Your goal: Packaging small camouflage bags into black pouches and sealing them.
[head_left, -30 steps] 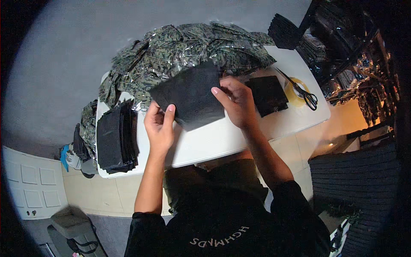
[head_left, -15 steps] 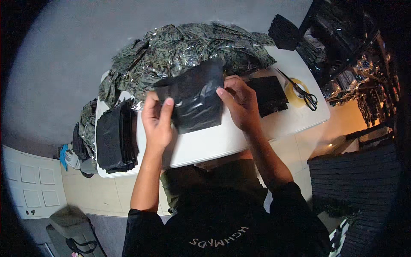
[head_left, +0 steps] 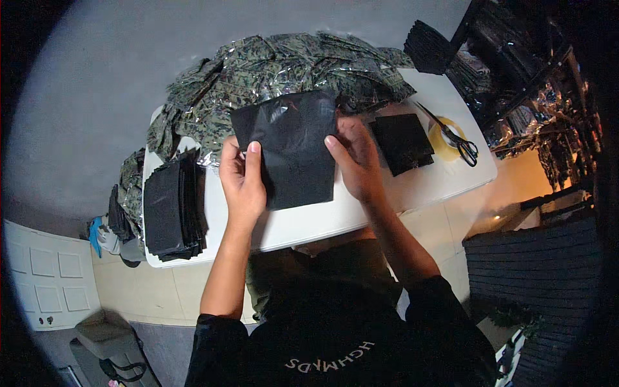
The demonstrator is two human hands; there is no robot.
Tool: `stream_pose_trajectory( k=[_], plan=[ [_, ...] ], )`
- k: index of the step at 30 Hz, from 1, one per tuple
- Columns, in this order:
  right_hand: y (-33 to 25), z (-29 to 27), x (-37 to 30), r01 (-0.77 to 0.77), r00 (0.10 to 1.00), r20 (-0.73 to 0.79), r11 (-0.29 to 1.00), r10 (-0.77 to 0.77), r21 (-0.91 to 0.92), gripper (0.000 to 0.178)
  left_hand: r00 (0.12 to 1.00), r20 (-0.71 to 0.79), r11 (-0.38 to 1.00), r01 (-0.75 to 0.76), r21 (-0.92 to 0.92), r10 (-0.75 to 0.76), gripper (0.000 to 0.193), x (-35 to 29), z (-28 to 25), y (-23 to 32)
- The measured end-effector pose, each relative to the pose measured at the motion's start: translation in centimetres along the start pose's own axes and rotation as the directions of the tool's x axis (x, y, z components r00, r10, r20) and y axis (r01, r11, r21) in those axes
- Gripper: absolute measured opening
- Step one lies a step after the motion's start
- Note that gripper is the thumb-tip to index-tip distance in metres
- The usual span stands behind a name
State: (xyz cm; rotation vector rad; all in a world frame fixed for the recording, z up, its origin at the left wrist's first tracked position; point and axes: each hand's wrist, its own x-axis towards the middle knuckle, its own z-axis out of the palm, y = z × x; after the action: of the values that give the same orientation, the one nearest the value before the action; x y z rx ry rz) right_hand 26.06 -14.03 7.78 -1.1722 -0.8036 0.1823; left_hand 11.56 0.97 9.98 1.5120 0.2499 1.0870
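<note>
Between my two hands hangs a flat black rectangular piece [head_left: 293, 158] in a clear plastic sleeve, held above the white table [head_left: 306, 229]. My left hand [head_left: 244, 177] pinches its left edge, thumb on the front. On the opposite edge my right hand [head_left: 356, 155] grips it, thumb in front and fingers behind. Right of my right hand lies a small stack of black pieces [head_left: 403, 143]. A taller stack of similar black pieces [head_left: 171, 209] stands at the table's left end.
Camouflage garments in clear plastic [head_left: 277, 68] are heaped along the table's far side. Black-handled scissors [head_left: 458, 138] rest across a yellow tape roll [head_left: 445, 138] at the right. A dark rack [head_left: 509, 84] with packed goods stands beyond; a grey chair [head_left: 113, 345] is at lower left.
The sleeved black piece was creased and slanted; now it faces me flatter and smoother, its lower edge a little lower. Both hands have shifted slightly and keep their grip.
</note>
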Motion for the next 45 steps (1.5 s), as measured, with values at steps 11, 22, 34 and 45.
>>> stream_pose_trajectory(
  k=[11,22,34,45],
  plan=[
    [2.1,0.0,-7.4,-0.292,0.955,-0.023,0.922,0.296,-0.254,0.026,0.978,-0.084,0.980,0.183,-0.084,-0.190,0.017,1.1,-1.0,-1.2],
    [0.9,-5.2,-12.5,-0.474,0.852,-0.022,0.751,0.523,-0.460,0.035,0.829,-0.009,0.812,0.547,-0.203,-0.560,0.020,-0.6,0.4,-4.7],
    [1.0,-5.2,-11.3,-0.127,0.970,0.075,0.748,0.230,-0.651,0.015,0.910,0.368,0.770,-0.095,0.631,-0.189,0.026,-5.3,-2.8,-3.3],
    [2.1,-1.5,-11.0,0.202,0.909,0.365,0.553,0.201,-0.808,0.071,0.814,0.501,0.612,-0.243,0.752,-0.292,0.073,-11.4,-1.1,-2.5]
  ],
)
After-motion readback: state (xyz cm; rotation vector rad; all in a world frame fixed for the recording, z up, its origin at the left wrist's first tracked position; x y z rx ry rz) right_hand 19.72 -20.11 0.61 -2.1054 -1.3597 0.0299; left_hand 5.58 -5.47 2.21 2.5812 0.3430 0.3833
